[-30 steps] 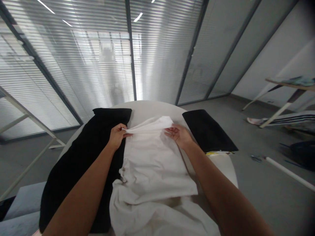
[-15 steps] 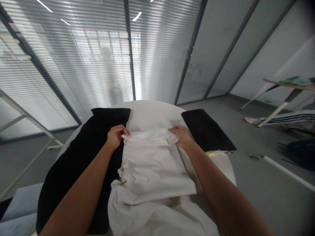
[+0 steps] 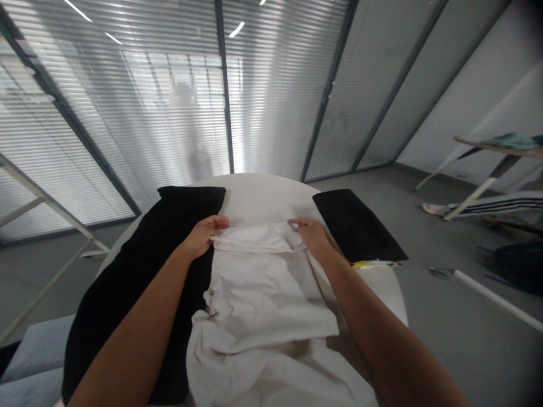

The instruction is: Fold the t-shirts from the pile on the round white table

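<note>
left hand (image 3: pixel 203 233) – flat, fingers extended on white garment (image 3: pixel 263 282) fold | right hand (image 3: pixel 311 234) – flat, pressing fold's other end

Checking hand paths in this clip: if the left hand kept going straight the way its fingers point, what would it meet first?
The left hand points toward the right, along the far folded edge of the white garment. It would likely slide over that fold and then meet the right hand at the other corner, though depth is hard to judge.
</note>
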`<act>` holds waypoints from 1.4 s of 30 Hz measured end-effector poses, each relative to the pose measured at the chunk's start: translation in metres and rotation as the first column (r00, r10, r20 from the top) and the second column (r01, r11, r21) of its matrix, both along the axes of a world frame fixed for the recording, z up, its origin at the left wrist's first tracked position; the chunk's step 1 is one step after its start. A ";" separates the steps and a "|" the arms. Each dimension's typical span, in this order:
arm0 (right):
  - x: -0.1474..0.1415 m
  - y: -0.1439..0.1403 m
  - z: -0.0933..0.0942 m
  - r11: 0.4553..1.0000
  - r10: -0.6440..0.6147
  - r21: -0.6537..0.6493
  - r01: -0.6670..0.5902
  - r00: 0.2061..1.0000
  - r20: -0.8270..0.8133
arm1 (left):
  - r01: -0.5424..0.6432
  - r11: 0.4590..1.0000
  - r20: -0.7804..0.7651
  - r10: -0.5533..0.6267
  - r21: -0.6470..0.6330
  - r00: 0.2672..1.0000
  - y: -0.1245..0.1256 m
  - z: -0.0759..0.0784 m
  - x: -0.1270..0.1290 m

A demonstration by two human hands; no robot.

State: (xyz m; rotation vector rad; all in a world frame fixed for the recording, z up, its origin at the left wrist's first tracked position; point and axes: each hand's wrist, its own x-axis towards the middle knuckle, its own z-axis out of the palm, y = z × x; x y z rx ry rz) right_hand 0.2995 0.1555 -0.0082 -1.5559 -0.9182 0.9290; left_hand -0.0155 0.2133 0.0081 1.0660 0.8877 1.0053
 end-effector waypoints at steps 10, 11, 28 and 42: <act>-0.004 -0.012 0.020 0.996 -0.003 -0.093 -0.014 0.984 -0.178 | 0.036 0.999 0.045 -0.035 -0.037 0.998 0.001 0.005 -0.008; -0.003 -0.013 0.020 0.994 0.016 -0.108 -0.025 0.996 -0.084 | 0.063 0.998 -0.025 -0.063 -0.004 0.998 0.002 0.004 -0.008; -0.005 -0.014 0.028 0.961 0.020 -0.258 -0.100 0.955 -0.296 | -0.101 0.981 0.010 0.104 -0.167 0.995 0.004 0.011 0.005; -0.007 -0.015 0.018 0.984 0.167 -0.027 -0.173 0.879 0.446 | 0.292 0.916 -0.675 -0.032 0.275 0.737 0.003 0.019 0.002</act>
